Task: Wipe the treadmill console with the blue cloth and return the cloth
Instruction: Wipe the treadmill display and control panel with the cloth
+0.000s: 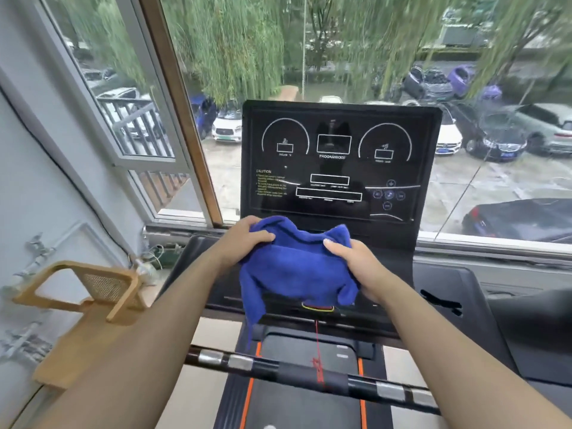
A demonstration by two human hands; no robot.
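Note:
The black treadmill console (337, 162) stands upright in front of the window, its display dark with white markings. Just below its lower edge I hold the blue cloth (294, 267) with both hands. My left hand (244, 239) grips the cloth's upper left corner. My right hand (353, 261) pinches its right side. The cloth hangs bunched between them, one end drooping down over the lower control panel (387, 308). The cloth is not touching the display.
A black handlebar with silver grips (309, 376) crosses in front of me over the belt (309, 407). A red safety cord (317, 345) hangs from the panel. A wooden chair (89, 305) stands at the left by the wall. Big windows lie behind the console.

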